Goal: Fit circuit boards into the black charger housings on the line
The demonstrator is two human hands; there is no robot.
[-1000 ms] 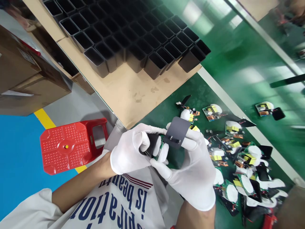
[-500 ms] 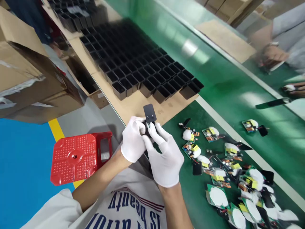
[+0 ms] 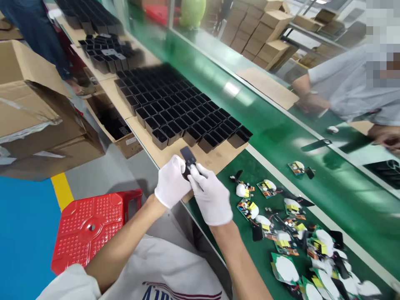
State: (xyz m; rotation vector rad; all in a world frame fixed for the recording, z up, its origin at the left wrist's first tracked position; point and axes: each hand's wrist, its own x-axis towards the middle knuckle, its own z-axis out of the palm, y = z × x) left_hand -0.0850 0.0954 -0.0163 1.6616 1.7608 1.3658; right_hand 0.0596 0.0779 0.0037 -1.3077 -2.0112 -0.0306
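Both my hands wear white gloves and meet over the near edge of the bench. My left hand (image 3: 171, 186) and my right hand (image 3: 211, 197) are closed together around a small black housing with a flat black flap (image 3: 188, 156) sticking up from it. Just beyond them lies a cardboard sheet (image 3: 215, 159) carrying rows of empty black housings (image 3: 181, 112) standing open side up. To the right, on the green bench (image 3: 265, 137), several small circuit boards (image 3: 292, 233) with white pads and yellow parts lie loose in a heap.
A red plastic stool (image 3: 89, 227) stands on the floor at lower left. Open cardboard boxes (image 3: 34, 121) sit at left, one holding black parts. A second batch of black housings (image 3: 103, 54) lies farther back. Another person in a grey sleeve (image 3: 343, 87) works across the belt.
The view has tilted up, showing more of the line and the person opposite. My hands have moved away from me toward the cardboard sheet, still closed on the black housing.
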